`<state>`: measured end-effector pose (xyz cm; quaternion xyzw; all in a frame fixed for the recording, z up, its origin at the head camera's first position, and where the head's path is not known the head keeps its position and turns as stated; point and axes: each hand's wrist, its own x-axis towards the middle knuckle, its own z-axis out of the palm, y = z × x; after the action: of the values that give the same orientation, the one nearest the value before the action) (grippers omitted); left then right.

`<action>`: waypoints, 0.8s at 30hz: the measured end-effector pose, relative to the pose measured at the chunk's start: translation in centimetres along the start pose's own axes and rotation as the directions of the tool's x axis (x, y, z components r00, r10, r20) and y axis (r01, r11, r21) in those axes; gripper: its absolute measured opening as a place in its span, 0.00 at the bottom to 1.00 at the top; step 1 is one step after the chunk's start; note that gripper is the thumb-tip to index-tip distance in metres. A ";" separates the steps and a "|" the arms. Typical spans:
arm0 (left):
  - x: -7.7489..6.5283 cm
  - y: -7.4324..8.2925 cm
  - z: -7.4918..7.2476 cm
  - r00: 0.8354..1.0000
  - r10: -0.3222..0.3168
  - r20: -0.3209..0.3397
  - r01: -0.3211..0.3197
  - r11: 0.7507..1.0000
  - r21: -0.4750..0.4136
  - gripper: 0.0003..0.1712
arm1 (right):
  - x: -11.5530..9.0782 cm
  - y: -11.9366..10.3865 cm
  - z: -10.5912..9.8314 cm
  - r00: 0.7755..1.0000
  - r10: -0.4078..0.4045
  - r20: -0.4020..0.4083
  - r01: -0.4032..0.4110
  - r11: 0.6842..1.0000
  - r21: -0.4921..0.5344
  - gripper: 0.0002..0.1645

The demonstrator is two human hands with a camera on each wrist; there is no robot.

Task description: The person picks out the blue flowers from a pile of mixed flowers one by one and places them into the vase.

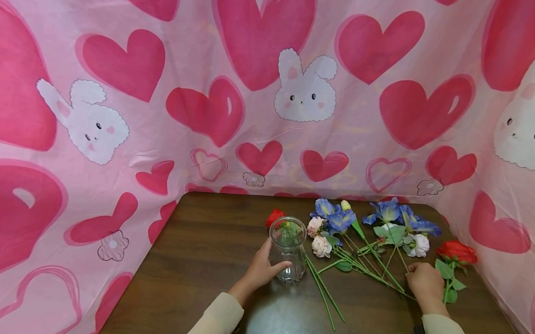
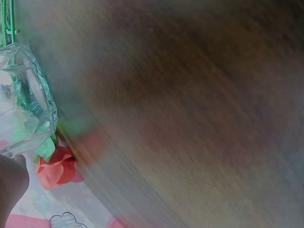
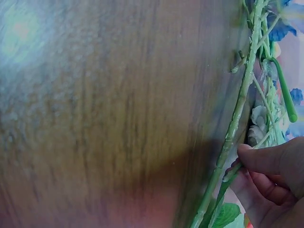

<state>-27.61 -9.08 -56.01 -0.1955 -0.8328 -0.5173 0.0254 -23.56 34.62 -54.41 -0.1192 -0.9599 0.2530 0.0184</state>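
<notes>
A clear glass vase [image 1: 296, 260] stands upright on the table, and my left hand [image 1: 259, 269] holds its left side, thumb across the front. In the left wrist view the ribbed vase [image 2: 33, 104] and part of that hand [image 2: 10, 183] show at the left edge. Over on the right, my right hand [image 1: 426, 283] pinches a thin flower stem [image 1: 400, 257] that runs up towards white flowers [image 1: 420, 245] and blue irises [image 1: 386, 211]. In the right wrist view, thumb and finger of the right hand [image 3: 273, 175] meet at the stem; which bloom it bears is unclear.
Behind the vase lies a red rose [image 1: 275, 218]. Pale pink flowers [image 1: 321, 246], more blue irises [image 1: 340, 220] and a yellow bud [image 1: 345, 205] lie with crossing stems between the hands. Another red rose [image 1: 456, 251] lies right. A heart-patterned cloth [image 1: 260, 132] hangs behind the wooden table [image 1: 200, 268].
</notes>
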 end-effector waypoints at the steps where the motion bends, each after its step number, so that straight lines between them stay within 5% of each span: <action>1: 0.0 0.0 0.0 1.000 0.001 -0.001 -0.001 1.000 0.001 0.50 | 0.0 0.0 0.0 1.000 -0.001 -0.004 0.001 1.000 0.002 0.12; 24: 0.0 0.0 0.0 1.000 0.017 -0.002 -0.017 1.000 -0.004 0.49 | -0.1 -0.1 0.3 0.990 0.002 -0.140 0.008 0.997 0.074 0.08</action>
<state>-27.58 -9.04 -56.00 -0.2023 -0.8299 -0.5190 0.0300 -23.52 34.43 -54.60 -0.1346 -0.9463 0.2795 0.0907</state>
